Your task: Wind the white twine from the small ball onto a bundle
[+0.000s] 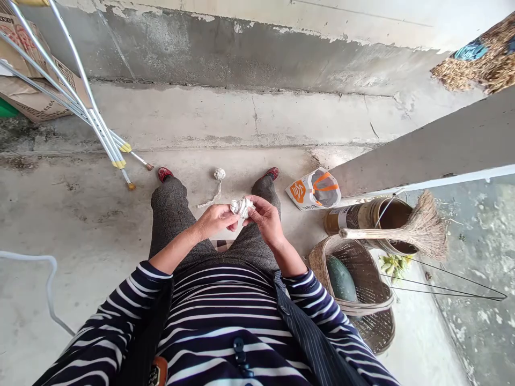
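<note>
A small bundle of white cord (241, 207) is held up between my two hands, above my lap. My left hand (215, 220) pinches its left side with thumb and fingers. On the other side, my right hand (263, 215) grips it, thumb in front and fingers behind. The cord looks wound and knotted into a lump; how its strands run under my fingers is hidden. On the floor between my feet lies a ball of white cord (219, 174), with a loose tail trailing toward my left hand. Whether that tail joins the held bundle I cannot tell.
Metal crutches (94, 115) lean at the left near cardboard boxes (60, 80). At right stand a paper bag (298, 190), a bucket (368, 212) with a straw broom (428, 228) across it, and a wicker basket (319, 252) holding a dark green melon (341, 279). A hose (50, 284) lies left.
</note>
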The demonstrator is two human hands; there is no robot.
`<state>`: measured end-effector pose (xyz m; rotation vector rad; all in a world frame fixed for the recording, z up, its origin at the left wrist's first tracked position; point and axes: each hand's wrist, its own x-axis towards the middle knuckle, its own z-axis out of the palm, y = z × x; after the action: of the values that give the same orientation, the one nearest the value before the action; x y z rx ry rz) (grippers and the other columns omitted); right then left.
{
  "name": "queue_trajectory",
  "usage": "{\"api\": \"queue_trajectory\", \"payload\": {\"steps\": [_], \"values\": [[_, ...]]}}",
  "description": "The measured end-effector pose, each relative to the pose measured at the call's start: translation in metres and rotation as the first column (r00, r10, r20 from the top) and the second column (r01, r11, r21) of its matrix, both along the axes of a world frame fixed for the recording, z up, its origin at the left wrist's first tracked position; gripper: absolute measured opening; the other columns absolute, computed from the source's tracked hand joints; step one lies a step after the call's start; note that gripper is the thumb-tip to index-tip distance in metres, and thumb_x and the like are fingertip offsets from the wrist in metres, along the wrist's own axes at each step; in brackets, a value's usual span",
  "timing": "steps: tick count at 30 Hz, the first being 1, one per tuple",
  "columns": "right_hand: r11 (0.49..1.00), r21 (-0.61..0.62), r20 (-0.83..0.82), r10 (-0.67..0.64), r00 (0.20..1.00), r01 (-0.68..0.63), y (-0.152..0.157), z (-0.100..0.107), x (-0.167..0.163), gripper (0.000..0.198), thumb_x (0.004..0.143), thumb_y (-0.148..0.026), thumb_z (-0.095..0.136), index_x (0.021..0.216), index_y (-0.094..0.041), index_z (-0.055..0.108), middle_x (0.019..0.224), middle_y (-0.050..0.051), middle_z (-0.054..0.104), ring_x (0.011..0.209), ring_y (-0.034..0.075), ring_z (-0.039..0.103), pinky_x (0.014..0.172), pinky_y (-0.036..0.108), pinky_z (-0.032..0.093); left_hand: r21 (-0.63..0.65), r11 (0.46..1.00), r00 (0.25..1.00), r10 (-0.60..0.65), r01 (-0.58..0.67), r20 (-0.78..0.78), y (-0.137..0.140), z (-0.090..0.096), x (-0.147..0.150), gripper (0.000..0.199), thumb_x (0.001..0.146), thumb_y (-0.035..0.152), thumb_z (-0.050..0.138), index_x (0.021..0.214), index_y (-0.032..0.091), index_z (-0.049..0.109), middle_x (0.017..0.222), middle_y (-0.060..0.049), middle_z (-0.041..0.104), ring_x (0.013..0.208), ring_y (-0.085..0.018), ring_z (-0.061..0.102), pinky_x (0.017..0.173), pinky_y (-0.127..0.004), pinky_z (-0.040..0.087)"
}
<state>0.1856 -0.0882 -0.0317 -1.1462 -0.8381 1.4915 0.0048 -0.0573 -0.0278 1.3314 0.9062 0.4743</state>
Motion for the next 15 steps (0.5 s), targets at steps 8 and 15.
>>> {"api": "queue_trajectory", "payload": {"steps": [8,15], "values": [[0.994,-0.105,-0.061,-0.007,0.998,0.0,-0.008,0.004,0.001,0.054,0.063,-0.038,0.092,0.11,-0.022,0.071,0.098,0.001,0.071,0.086,0.016,0.068,0.078,0.033,0.066,0.185,0.982,0.993,0.067,-0.048,-0.095,-0.002,-0.018,0.003,0.03,0.092,0.042,0.061,0.08,0.015,0.065,0.07,-0.003,0.07,0.066,-0.015,0.068,0.067,-0.024,0.055],[0.986,-0.154,-0.046,-0.077,0.996,0.069,-0.003,0.01,0.009,0.052,0.054,-0.037,0.097,0.096,-0.019,0.072,0.084,0.0,0.07,0.069,0.013,0.066,0.055,0.024,0.063,0.207,0.978,0.993,0.062,-0.039,-0.105,0.004,-0.033,0.001,0.029,0.085,0.037,0.069,0.104,0.016,0.073,0.093,-0.005,0.078,0.084,-0.019,0.072,0.078,-0.027,0.056]]}}
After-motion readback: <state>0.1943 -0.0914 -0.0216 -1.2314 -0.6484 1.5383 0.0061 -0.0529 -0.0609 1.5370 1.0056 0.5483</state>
